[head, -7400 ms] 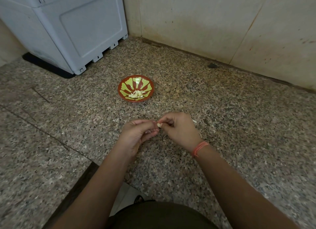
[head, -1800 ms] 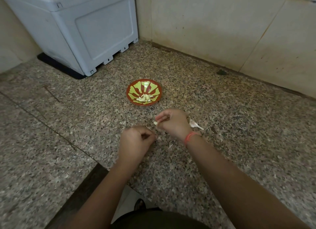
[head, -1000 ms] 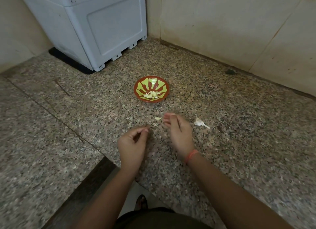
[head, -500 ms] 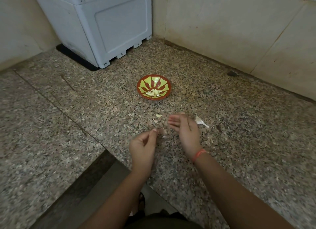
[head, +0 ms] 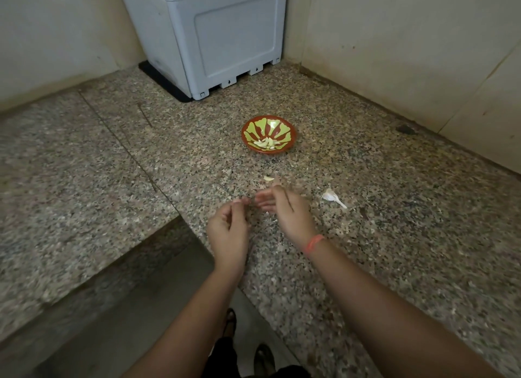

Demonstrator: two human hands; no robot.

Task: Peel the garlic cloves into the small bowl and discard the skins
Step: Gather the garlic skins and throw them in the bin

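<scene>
The clove (head: 268,178) lies on the tabletop (head: 394,236) just short of the bowl (head: 268,135). It is probably light, firm and slick, so pinch its sides. The right hand (head: 287,211) is flat and empty. The left hand (head: 229,231) curls loosely; I cannot tell if it holds anything.

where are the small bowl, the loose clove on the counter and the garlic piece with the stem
small bowl (head: 253,128): head view, patterned inner wall, upper left
loose clove (head: 268,178): head view, its middle
garlic piece (head: 329,194): head view, papery body, not the stem
</scene>
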